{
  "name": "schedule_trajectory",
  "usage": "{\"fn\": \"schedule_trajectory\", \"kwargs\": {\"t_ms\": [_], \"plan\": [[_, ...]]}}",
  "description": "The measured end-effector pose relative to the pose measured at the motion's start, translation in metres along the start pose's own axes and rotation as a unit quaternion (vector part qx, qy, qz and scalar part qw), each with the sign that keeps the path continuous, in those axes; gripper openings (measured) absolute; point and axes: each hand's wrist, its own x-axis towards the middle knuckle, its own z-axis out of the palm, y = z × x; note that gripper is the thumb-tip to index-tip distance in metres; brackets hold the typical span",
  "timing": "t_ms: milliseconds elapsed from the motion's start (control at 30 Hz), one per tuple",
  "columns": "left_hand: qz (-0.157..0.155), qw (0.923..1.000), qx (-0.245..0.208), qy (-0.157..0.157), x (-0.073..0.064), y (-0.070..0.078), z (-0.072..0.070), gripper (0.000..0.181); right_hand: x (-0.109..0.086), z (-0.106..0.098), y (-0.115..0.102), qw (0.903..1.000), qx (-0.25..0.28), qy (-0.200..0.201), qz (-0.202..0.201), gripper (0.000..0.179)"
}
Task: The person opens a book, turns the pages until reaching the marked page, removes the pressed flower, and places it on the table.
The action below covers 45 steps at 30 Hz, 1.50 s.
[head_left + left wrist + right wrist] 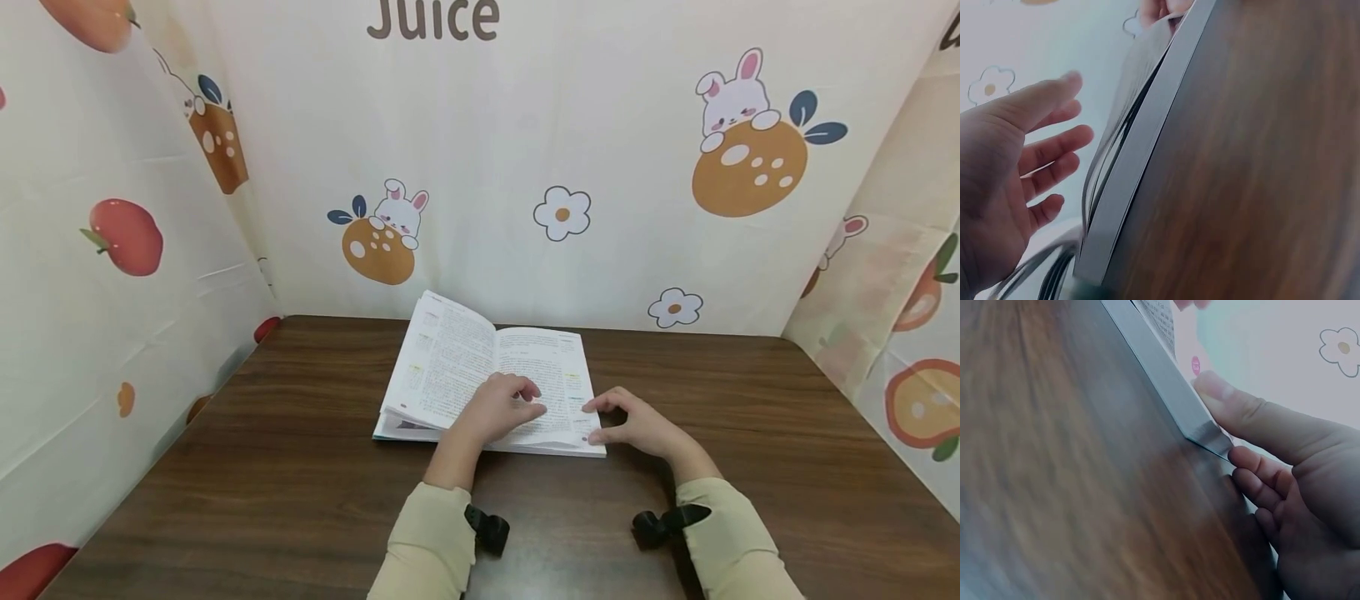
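An open thick book [450, 358] with printed pages lies on the wooden table, its left pages arching up from the spine. Over the right page hovers my left hand [495, 408], thumb and fingers apart and loosely bent, with nothing held. The left wrist view shows this hand [1016, 156] beside the book's page block [1129, 156], where gaps show between some leaves. At the book's lower right corner, my right hand [637, 425] pinches the page edge. In the right wrist view its thumb [1222, 397] lies on the top page, with curled fingers [1257, 478] at the side edge.
The brown wooden table [300, 500] extends around the book. Behind it hangs a white curtain [487, 167] printed with rabbits, fruit and flowers, with more printed cloth at both sides. Black wrist cameras [491, 532] are strapped over the pale sleeves [431, 542].
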Motion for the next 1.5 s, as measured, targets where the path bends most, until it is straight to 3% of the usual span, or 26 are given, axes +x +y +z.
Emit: {"fn": "schedule_trajectory", "kwargs": {"t_ms": [200, 333, 533, 700, 833, 1000, 1200, 1333, 1500], "plan": [[0.032, 0.9975, 0.029, -0.055, 0.002, 0.011, 0.009, 0.038, 0.004, 0.004, 0.001, 0.9991, -0.020, 0.035, -0.012, 0.036], [0.047, 0.9941, 0.065, -0.073, 0.002, 0.014, 0.014, 0.039, 0.005, 0.006, 0.001, 0.9982, -0.022, 0.054, -0.016, 0.031], [0.050, 0.9936, 0.082, -0.060, 0.002, 0.015, 0.018, 0.024, 0.005, 0.007, -0.001, 0.9975, -0.026, 0.065, 0.009, 0.032], [0.032, 0.9963, 0.072, -0.033, 0.003, 0.016, 0.018, 0.016, 0.005, 0.006, -0.004, 0.9975, 0.019, 0.065, 0.021, 0.043], [0.009, 0.9969, 0.077, 0.005, 0.004, 0.018, 0.019, 0.016, 0.006, 0.007, -0.007, 0.9939, 0.073, 0.082, 0.006, 0.045], [-0.028, 0.9902, 0.089, 0.104, 0.004, 0.022, 0.014, 0.020, 0.008, 0.008, -0.003, 0.9910, 0.088, 0.099, -0.019, 0.047], [-0.079, 0.9725, 0.022, 0.218, 0.001, 0.020, -0.002, 0.019, 0.007, 0.008, -0.004, 0.9911, 0.087, 0.101, -0.011, 0.049], [-0.107, 0.9586, -0.049, 0.260, -0.003, 0.012, -0.020, 0.021, 0.008, 0.007, -0.005, 0.9913, 0.091, 0.095, 0.003, 0.046], [-0.148, 0.9351, -0.131, 0.294, -0.010, -0.003, -0.043, 0.017, 0.009, 0.007, -0.004, 0.9911, 0.095, 0.093, 0.011, 0.044]]}}
